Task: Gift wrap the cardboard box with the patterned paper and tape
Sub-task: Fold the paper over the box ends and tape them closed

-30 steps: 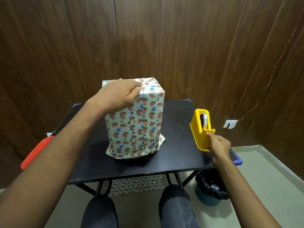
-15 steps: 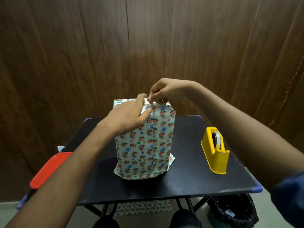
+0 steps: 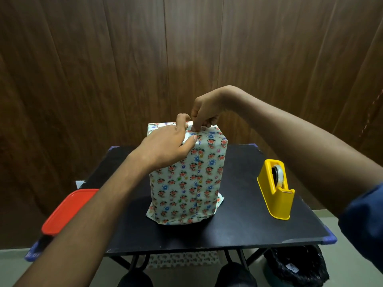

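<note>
The box wrapped in floral patterned paper (image 3: 186, 183) stands upright in the middle of the black table (image 3: 248, 228). My left hand (image 3: 165, 146) grips its top left front edge, fingers curled over the top and thumb on the front face beside the seam. My right hand (image 3: 205, 110) comes from above with curled fingers, and its fingertips pinch down at the top of the seam, where a small clear tape strip is barely visible. The yellow tape dispenser (image 3: 277, 195) stands to the right of the box, untouched.
A red lid (image 3: 66, 210) lies at the table's left edge. A bin with a black bag (image 3: 296, 268) sits on the floor under the right corner. More patterned paper (image 3: 184, 259) lies under the table. A wooden wall stands close behind.
My right hand left the dispenser, rose to the top of the box, and has now lowered its fingertips onto the seam. My left hand has stayed on the top edge.
</note>
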